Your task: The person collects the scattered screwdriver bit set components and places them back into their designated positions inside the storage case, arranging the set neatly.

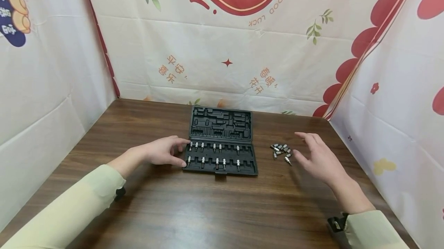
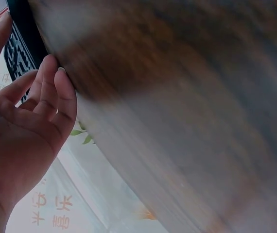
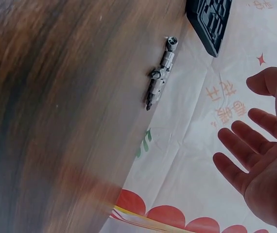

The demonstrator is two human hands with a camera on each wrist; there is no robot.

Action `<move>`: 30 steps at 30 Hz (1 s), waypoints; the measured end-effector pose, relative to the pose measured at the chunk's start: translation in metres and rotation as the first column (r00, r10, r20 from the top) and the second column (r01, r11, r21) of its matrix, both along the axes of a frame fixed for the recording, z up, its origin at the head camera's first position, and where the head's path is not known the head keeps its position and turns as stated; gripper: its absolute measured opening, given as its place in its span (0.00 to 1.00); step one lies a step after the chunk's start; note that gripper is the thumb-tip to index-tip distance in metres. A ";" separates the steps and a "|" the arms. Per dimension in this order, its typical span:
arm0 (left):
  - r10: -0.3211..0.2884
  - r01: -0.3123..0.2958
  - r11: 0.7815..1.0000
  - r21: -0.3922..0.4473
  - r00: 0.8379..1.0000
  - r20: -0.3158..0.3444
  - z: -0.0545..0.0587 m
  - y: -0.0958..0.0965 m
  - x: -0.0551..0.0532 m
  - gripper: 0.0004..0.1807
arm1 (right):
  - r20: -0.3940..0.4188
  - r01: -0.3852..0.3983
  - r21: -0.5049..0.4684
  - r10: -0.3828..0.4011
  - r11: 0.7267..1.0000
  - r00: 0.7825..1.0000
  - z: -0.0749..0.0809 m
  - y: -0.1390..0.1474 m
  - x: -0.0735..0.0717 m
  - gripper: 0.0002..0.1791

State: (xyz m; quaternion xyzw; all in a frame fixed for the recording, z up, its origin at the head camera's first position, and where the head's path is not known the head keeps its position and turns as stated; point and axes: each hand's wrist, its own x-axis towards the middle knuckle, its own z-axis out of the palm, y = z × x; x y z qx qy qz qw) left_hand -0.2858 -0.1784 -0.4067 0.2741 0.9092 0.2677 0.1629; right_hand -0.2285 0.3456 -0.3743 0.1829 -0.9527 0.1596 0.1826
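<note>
A black plastic socket case (image 1: 220,155) lies unfolded on the table, its moulded lid (image 1: 222,123) leaning back behind the base. Two rows of silver bit sockets (image 1: 217,163) sit in the base, with bare slots among them. At the case's left side is my left hand (image 1: 163,151), thumb and forefinger spread and touching the edge; the left wrist view shows its other fingers loosely bent. To the right of the case lies a small pile of loose bit sockets (image 1: 281,148). My right hand (image 1: 317,160) hovers just right of that pile, fingers apart and holding nothing.
The brown wood-grain table (image 1: 208,206) carries the case and the loose pieces. White printed cloth (image 1: 208,41) hangs behind the table and along both sides. Dark straps with small devices (image 1: 337,222) show at the sleeve cuffs.
</note>
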 end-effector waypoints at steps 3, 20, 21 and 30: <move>0.007 -0.007 1.000 0.010 1.000 0.007 -0.001 -0.002 0.001 0.47 | 0.011 0.010 -0.004 -0.010 1.000 1.000 0.001 0.001 0.001 0.34; 0.008 -0.008 1.000 0.007 1.000 -0.001 0.000 0.001 0.000 0.47 | 0.220 0.077 -0.151 -0.042 0.986 0.975 -0.002 0.025 -0.009 0.28; 0.008 -0.008 1.000 0.007 1.000 0.000 0.000 0.001 0.000 0.47 | 0.248 0.084 -0.155 -0.044 0.984 0.968 -0.002 0.026 -0.011 0.27; -0.003 0.004 0.999 0.036 1.000 -0.007 -0.003 0.001 -0.001 0.47 | 0.481 0.065 -0.213 0.047 0.975 0.876 -0.010 0.038 -0.020 0.19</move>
